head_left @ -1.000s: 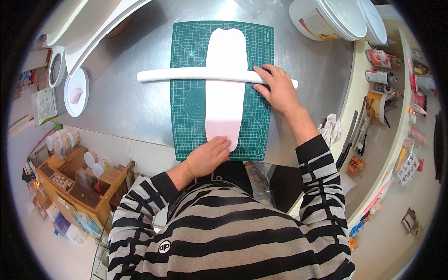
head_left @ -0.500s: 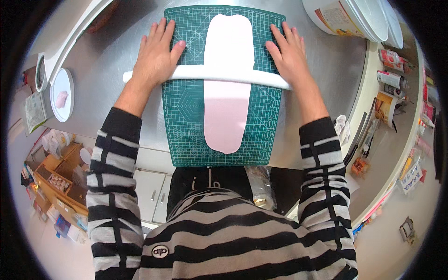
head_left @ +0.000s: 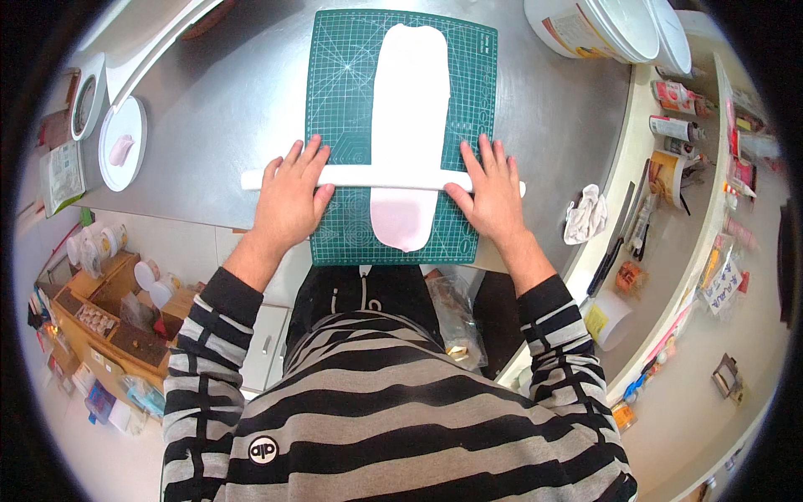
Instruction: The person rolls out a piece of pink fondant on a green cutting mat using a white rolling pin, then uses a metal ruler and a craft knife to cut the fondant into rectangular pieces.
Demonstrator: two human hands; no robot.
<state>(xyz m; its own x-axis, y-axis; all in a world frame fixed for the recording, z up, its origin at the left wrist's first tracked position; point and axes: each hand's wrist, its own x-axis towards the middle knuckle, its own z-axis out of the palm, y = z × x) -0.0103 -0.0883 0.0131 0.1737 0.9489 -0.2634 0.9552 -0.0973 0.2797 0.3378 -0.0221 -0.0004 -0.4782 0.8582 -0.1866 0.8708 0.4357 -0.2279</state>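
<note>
A long, rounded sheet of pale pink dough or fondant (head_left: 410,100) lies flat on a green cutting mat (head_left: 339,109). Across its nearer part rests a white rolling pin (head_left: 393,176). My left hand (head_left: 293,191) lies flat over the pin's left part, fingers stretched out and pointing away from me. On the other side, my right hand (head_left: 492,191) presses its palm on the pin's right part, fingers spread over the mat's right edge. Neither hand is wrapped round the pin.
White buckets (head_left: 585,29) stand at the far right. On the left, a round white lid (head_left: 134,146) holds a small pink lump. A crumpled cloth (head_left: 587,215) lies to the right of the mat. Shelves with jars and tools (head_left: 669,176) line the right side.
Both hands have come toward me along the sheet, and the rolling pin has rolled nearer with them. My view has shifted slightly.
</note>
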